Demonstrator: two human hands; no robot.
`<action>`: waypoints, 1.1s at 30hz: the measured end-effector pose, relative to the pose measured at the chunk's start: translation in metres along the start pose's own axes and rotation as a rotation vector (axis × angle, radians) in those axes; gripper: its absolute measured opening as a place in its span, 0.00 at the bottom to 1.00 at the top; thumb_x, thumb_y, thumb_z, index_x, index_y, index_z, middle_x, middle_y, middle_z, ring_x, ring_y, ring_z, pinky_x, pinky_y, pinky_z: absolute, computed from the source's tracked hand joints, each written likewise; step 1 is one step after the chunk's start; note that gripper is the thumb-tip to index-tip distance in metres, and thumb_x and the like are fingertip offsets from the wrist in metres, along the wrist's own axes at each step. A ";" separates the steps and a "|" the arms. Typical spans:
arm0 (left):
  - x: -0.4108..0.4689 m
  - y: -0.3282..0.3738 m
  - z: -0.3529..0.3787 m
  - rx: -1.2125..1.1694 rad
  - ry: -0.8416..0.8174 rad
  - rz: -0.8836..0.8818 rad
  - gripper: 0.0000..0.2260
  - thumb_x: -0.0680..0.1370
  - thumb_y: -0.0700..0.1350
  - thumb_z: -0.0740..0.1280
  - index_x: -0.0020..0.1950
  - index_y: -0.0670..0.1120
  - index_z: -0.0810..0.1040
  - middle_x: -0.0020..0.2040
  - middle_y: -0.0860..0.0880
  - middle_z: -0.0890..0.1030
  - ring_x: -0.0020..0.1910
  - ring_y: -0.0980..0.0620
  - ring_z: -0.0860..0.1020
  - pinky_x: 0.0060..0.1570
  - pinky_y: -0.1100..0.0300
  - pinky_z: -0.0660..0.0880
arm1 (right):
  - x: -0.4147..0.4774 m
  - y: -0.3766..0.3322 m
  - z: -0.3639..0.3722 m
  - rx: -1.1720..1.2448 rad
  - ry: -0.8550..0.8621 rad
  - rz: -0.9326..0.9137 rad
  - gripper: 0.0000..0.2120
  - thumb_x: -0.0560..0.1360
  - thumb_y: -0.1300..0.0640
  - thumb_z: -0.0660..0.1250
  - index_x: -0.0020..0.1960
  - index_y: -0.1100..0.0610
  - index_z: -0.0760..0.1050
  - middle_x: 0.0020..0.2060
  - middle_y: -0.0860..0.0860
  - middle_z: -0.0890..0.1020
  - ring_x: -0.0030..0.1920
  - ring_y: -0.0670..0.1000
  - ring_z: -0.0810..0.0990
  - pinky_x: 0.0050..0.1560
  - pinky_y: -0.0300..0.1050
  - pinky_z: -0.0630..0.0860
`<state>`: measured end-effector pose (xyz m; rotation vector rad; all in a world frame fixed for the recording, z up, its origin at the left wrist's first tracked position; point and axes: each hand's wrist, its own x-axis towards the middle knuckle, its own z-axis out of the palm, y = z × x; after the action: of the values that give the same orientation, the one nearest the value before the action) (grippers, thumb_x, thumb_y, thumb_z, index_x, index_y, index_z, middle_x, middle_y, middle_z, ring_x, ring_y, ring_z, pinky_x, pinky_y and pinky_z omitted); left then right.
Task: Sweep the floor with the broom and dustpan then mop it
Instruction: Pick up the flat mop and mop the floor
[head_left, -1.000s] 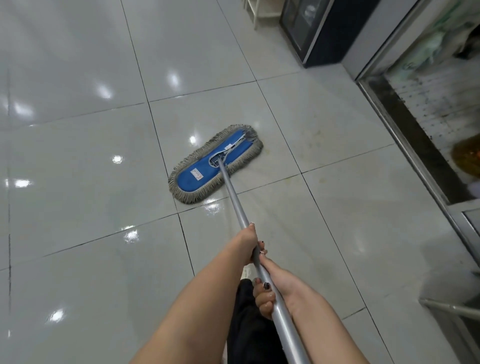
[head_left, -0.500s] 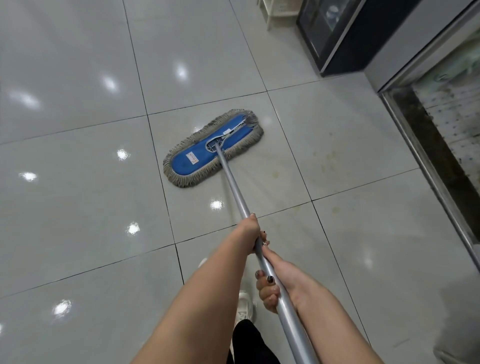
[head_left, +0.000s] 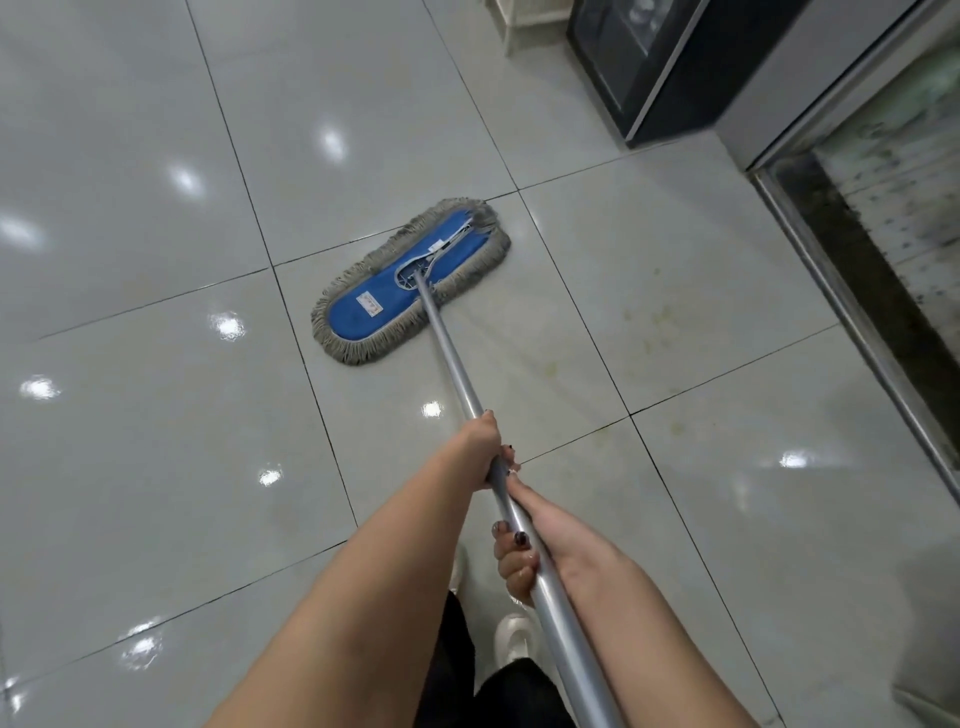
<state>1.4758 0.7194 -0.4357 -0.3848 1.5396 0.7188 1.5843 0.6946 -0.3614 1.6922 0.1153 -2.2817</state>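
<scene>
Mopping under way: both hands are gripping the mop handle (head_left: 452, 358), and the mop head (head_left: 410, 283) is lying flat on the tiled floor (head_left: 156, 467).

The left hand (head_left: 485, 447) is holding the silver handle further forward, its fingers wrapping closed round the shaft. The right hand (head_left: 524, 551) is gripping just behind it, with its fingers curling under the shaft and its dark-painted nails showing. The blue, grey-fringed mop head is resting diagonally ahead of the person, its far edge lying along a grout line. Faint yellowish marks (head_left: 654, 322) are showing on the tile to its right. A black cabinet (head_left: 675, 67) is standing at upper right beside a metal door frame (head_left: 831, 291). A white shoe (head_left: 511, 642) is showing below the hands.
</scene>
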 end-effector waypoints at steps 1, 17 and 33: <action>0.000 0.001 0.001 -0.004 -0.003 0.006 0.15 0.82 0.55 0.52 0.54 0.43 0.63 0.27 0.46 0.69 0.24 0.50 0.69 0.30 0.61 0.70 | -0.002 -0.001 -0.001 -0.002 -0.003 0.003 0.31 0.69 0.33 0.65 0.23 0.59 0.68 0.18 0.49 0.66 0.13 0.44 0.63 0.15 0.30 0.61; -0.025 -0.067 0.136 0.009 0.045 0.051 0.18 0.82 0.57 0.51 0.64 0.44 0.63 0.31 0.48 0.67 0.27 0.51 0.68 0.26 0.61 0.68 | -0.055 0.002 -0.152 -0.130 -0.057 -0.004 0.27 0.72 0.34 0.64 0.32 0.57 0.65 0.18 0.47 0.67 0.14 0.42 0.63 0.16 0.29 0.62; -0.070 -0.229 0.315 -0.061 0.024 0.068 0.15 0.82 0.56 0.51 0.54 0.44 0.62 0.30 0.48 0.66 0.26 0.52 0.67 0.25 0.63 0.67 | -0.129 0.081 -0.365 -0.158 -0.017 0.024 0.26 0.72 0.35 0.64 0.32 0.57 0.65 0.20 0.48 0.67 0.14 0.42 0.63 0.16 0.29 0.61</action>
<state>1.8702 0.7394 -0.4061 -0.3891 1.5617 0.8181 1.9778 0.7291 -0.3414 1.5860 0.2622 -2.2059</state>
